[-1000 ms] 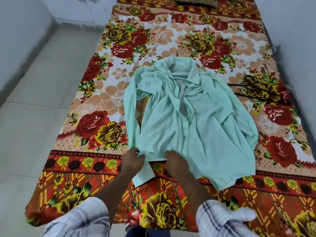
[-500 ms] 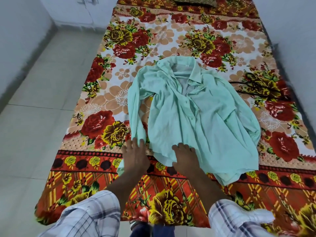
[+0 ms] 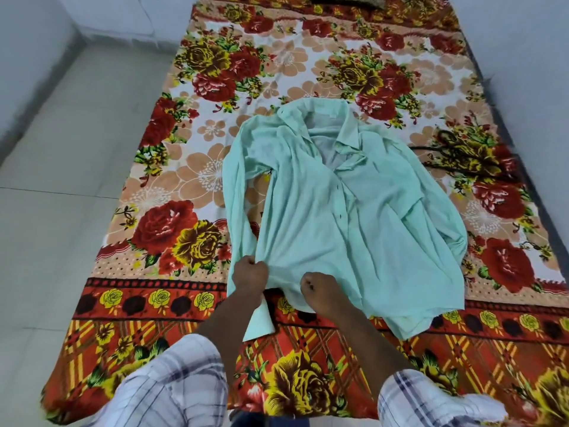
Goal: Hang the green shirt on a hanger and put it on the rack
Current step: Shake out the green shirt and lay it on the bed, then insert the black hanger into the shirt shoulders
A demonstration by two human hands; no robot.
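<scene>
Green shirt point(image 3: 345, 211): spread face up on the flowered bed point(image 3: 197, 167), collar at the far end.
Left hand point(image 3: 248, 271): flat half a second ago, now fisted around the hem.
Right hand point(image 3: 318, 289): likewise now bunching hem cloth.

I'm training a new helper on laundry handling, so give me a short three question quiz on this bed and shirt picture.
1. True or false: the pale green button-up shirt lies collar toward the person.
2. The left hand and right hand grip the shirt's: A collar, B bottom hem, C pocket?
3. What does the shirt rest on?

Key: 1 false, the collar points away. 2 B, both fists closed on it. 3 The red and orange floral bedsheet; no rack is in view.
</scene>
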